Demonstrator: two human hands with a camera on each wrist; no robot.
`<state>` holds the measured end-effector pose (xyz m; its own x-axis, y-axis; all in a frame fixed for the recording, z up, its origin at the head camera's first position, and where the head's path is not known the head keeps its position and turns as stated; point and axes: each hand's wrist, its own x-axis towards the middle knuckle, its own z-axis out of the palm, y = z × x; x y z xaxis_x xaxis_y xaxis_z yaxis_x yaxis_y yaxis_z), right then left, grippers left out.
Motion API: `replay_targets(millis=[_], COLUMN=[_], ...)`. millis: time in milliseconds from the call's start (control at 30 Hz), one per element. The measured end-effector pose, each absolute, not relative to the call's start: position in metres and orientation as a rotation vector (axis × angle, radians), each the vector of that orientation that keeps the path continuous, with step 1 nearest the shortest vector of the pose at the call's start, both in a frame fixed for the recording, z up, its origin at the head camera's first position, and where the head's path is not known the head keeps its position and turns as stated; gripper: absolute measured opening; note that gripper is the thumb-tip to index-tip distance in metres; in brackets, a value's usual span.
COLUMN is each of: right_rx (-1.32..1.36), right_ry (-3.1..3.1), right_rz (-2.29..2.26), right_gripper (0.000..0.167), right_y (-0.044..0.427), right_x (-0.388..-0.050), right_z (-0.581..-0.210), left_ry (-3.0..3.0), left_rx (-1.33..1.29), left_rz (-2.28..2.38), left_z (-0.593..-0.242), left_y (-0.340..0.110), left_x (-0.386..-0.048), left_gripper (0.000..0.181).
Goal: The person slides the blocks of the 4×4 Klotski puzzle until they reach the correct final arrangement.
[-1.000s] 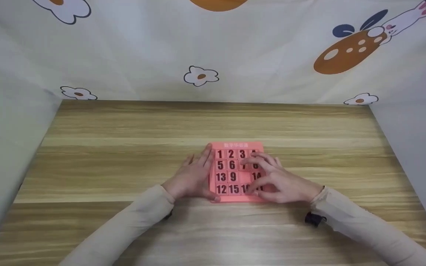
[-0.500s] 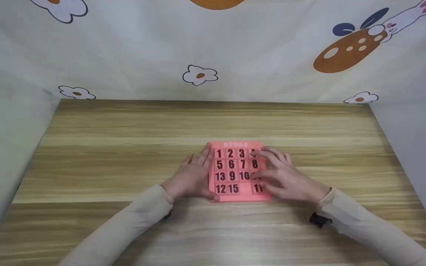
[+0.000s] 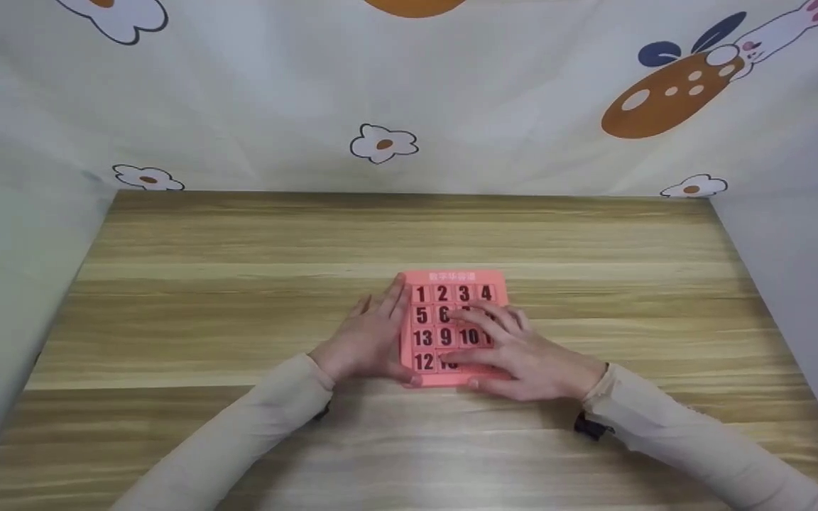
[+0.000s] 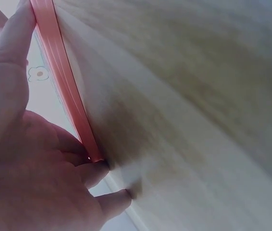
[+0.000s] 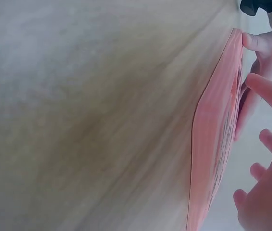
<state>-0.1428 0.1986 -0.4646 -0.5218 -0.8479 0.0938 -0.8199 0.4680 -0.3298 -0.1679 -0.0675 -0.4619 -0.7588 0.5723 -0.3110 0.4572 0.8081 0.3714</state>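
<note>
A pink number slide puzzle (image 3: 441, 381) lies flat on the wooden table. My left hand (image 3: 370, 348) holds its left side, thumb on the near corner and fingers along the edge up to the far corner. The left wrist view shows the puzzle's side (image 4: 61, 72) between that thumb and the fingertips. Over the lower right of the puzzle spreads my right hand (image 3: 537, 362). One of its fingertips is on the 15 tile (image 3: 453, 364), and its thumb is by the near rim. That hand hides several tiles at the right and bottom, including the gap.
Wood-grain table (image 3: 238, 234) surrounds the puzzle. Behind it hangs a pale cloth (image 3: 253, 106) printed with flowers, carrots and a rabbit. Pale walls stand at the left and right. A black band (image 3: 593, 426) is at my right wrist.
The 10 tile has slid up from the bottom row into the third row, leaving a gap below. My right hand has since moved left, its fingertip reaching the 15. My left hand stays put.
</note>
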Motion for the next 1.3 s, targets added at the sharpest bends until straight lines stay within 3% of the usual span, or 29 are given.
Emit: replay_targets(millis=[267, 733, 967, 1133, 1300], right_rx=[-1.433, -1.58, -1.509, -1.427, -1.532], right_ry=[2.693, 2.615, 2.682, 2.705, 2.633], right_rz=[-0.622, -0.479, -0.572, -0.456, -0.52], right_gripper=[0.025, 0.038, 0.024, 0.041, 0.038], right_y=[0.202, 0.174, 0.169, 0.165, 0.167], right_x=[-0.148, -0.148, -0.152, -0.155, -0.153], right_z=[-0.458, -0.464, -0.459, -0.462, -0.465], left_ry=[2.581, 2.603, 2.594, 2.596, 2.592], left_rx=[0.767, 0.811, 0.789, 0.784, 0.788], left_rz=[0.391, 0.379, 0.387, 0.375, 0.362], left_z=[-0.462, -0.463, -0.462, -0.462, -0.462], left_y=[-0.067, -0.068, -0.068, -0.068, -0.068], left_x=[-0.167, -0.168, -0.168, -0.168, -0.168], left_gripper=[0.135, 0.134, 0.135, 0.133, 0.133])
